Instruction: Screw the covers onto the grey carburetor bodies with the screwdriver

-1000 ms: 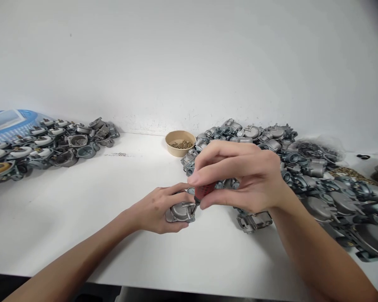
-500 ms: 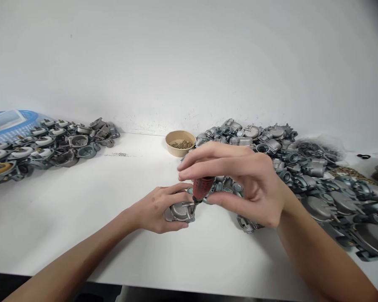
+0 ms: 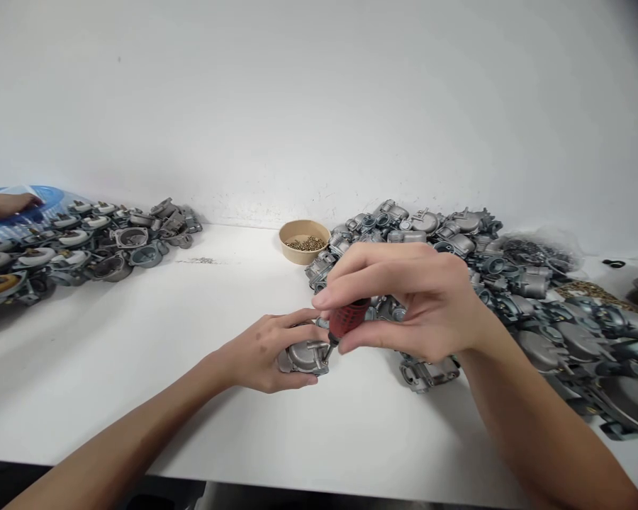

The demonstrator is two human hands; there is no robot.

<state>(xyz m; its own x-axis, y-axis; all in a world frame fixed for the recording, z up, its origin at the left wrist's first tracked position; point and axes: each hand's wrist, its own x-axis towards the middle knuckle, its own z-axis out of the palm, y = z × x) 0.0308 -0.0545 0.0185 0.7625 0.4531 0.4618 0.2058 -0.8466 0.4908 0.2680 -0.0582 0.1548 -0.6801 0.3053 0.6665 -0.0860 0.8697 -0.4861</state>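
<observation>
A grey metal carburetor (image 3: pixel 304 356) rests on the white table, with the fingers and thumb of my left hand (image 3: pixel 269 350) wrapped round it. My right hand (image 3: pixel 404 301) grips the red handle of a screwdriver (image 3: pixel 347 319) between fingertips and thumb. The screwdriver is tilted, and its tip meets the right corner of the carburetor. Just right of it, partly under my right hand, lies another carburetor (image 3: pixel 428 374).
Behind stands a cardboard bowl (image 3: pixel 292 249) of small brass-coloured screws. Carburetors (image 3: pixel 425 221) are heaped on the right, near a plastic bag of dark parts (image 3: pixel 536 253). Open carburetor bodies (image 3: pixel 71 237) fill the left, where another person's hand (image 3: pixel 10 205) reaches over a blue basket (image 3: pixel 50 195).
Another person's hand has come in at the far left over the basket. My right fingers have closed in on the screwdriver handle and shifted slightly. My left hand stays put.
</observation>
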